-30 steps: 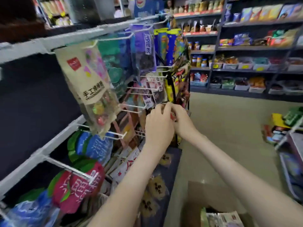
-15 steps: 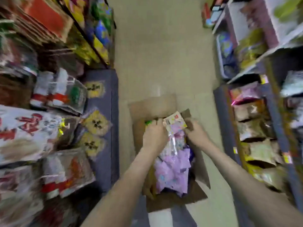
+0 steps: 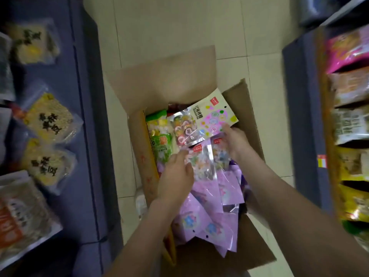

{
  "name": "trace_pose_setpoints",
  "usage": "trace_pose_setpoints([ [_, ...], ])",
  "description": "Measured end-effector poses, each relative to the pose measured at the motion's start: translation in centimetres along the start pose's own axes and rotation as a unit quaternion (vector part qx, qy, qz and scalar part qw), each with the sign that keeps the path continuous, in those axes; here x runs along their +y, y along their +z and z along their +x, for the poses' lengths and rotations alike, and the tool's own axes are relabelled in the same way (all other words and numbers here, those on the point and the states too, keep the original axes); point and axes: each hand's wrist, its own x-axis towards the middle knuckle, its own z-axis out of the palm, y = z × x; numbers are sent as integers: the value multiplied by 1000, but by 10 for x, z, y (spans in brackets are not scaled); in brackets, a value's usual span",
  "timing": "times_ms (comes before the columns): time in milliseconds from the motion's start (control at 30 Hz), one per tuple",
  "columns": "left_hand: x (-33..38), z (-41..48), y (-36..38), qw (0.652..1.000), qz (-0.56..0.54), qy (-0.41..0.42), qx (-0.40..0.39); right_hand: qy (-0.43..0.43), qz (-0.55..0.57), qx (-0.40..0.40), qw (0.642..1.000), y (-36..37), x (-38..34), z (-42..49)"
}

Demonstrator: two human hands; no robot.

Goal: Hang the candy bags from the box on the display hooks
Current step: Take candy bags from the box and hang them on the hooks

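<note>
An open cardboard box [image 3: 241, 108] stands on the floor below me, full of candy bags. A cream lollipop bag [image 3: 211, 116] lies on top at the far end. My right hand [image 3: 236, 143] grips its near edge, thumb on its face. Just below it lies a clear bag of mixed sweets [image 3: 199, 162]. My left hand [image 3: 175, 174] rests on that bag's left edge with fingers fairly straight. Several pink bags [image 3: 207, 198] fill the near part of the box, and a green bag [image 3: 159, 134] lies at the left. No display hooks are in view.
A low blue shelf [image 3: 87, 136] on the left carries clear packs of dried goods [image 3: 50, 120]. Another blue shelf [image 3: 299, 120] with snack bags [image 3: 349, 52] runs along the right. Beige floor tiles [image 3: 169, 27] lie beyond the box.
My view dropped from the hook rack to the box on the floor. Both hands left the hooks and went down into the box, onto the top bags.
</note>
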Motion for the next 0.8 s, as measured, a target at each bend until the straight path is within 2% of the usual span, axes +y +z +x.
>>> trace_pose_setpoints([
  [67,-10,10,5,1000,-15,-8,5,9,80,10,997,11,-3,18],
  [200,-20,18,11,999,-27,-10,21,-40,176,52,982,30,-2,18],
  [367,4,-3,-1,996,-74,5,51,-118,234,8,965,36,-15,-56],
  [467,37,-22,-33,991,-95,44,84,-197,141,-5,970,17,-39,-116],
  [567,80,-44,-88,975,-90,119,164,-243,63,-42,967,-6,-73,-182],
  [700,134,-92,-173,958,-29,171,229,-305,-28,-59,950,-24,-129,-282],
  [800,158,-137,-233,917,61,235,316,-342,-44,-71,936,-28,-172,-359],
])
